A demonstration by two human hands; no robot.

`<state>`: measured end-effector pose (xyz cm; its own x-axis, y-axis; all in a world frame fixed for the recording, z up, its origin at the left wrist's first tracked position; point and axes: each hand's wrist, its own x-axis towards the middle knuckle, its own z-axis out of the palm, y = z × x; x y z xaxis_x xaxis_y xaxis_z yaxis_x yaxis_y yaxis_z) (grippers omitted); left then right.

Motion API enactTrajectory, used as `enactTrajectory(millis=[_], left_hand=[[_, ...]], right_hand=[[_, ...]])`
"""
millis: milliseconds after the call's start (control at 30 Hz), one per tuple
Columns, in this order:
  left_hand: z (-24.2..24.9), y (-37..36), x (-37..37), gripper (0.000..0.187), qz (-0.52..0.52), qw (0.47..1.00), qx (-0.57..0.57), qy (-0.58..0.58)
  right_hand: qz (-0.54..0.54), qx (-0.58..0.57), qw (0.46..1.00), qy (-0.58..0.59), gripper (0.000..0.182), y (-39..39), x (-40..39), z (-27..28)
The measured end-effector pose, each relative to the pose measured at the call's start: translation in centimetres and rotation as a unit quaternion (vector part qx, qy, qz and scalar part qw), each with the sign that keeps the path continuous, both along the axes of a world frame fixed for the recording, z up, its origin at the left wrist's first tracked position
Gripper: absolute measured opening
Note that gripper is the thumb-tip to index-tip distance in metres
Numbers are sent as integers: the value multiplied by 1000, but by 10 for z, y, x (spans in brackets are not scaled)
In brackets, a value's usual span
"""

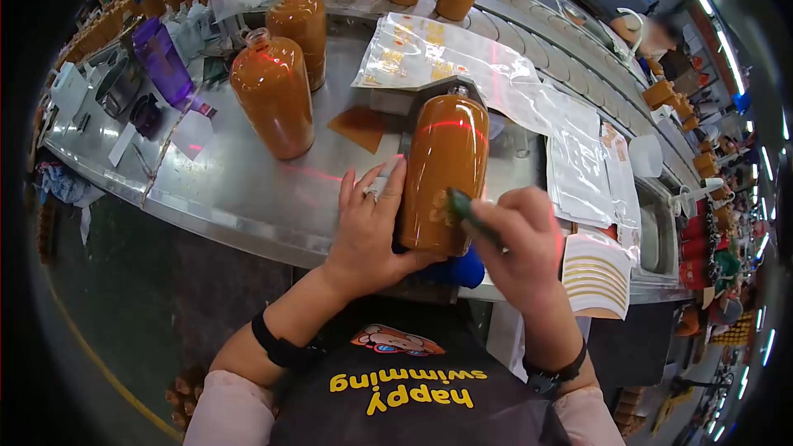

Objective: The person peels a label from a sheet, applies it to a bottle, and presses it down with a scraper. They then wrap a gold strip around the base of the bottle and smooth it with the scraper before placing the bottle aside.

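Observation:
A glossy brown bottle [450, 149] lies in front of me, its neck pointing away, on a dark stand [425, 103]. My left hand [363, 235] grips its lower left side, thumb by the base; white tape wraps one finger. In my right hand [529, 248] is a small dark green scraper [461, 203], pinched in the fingers. The scraper's tip touches the bottle's front near the base, at a pale gold decal [442, 213]. A blue object [467, 270] shows partly beneath the bottle's base. A red light line crosses the bottle.
Two brown bottles [273, 99] stand at left, near a purple bottle [161, 62]. Printed decal sheets [462, 54] lie beyond the stand and at right. A white sheet with gold stripes [596, 277] hangs over the front edge. More bottles stand on the conveyor [529, 33]; a sink [658, 235] is at right.

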<state>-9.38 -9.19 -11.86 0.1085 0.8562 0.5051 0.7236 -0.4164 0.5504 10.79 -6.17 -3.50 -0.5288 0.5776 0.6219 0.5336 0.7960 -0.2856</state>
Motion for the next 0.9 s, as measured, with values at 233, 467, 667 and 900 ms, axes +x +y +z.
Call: enactTrajectory(millis=[233,467,667,900], left_hand=[[13,-3,-2,106,5,997,58,56],[8,-1,-3,104,-4,998,54,24],[9,-3,-6,102,-15,999,32,29],[-8,-2,-14,94,-94,995,-26,-14]], right_hand=[[15,-1,999,-45,37,-5,-4,8],[62,-89,994,11,33,-9,-4,7],[-54,-380,872,304,15,-16,8,-8],[-72,-422,829,361,16,-14,4,-45]])
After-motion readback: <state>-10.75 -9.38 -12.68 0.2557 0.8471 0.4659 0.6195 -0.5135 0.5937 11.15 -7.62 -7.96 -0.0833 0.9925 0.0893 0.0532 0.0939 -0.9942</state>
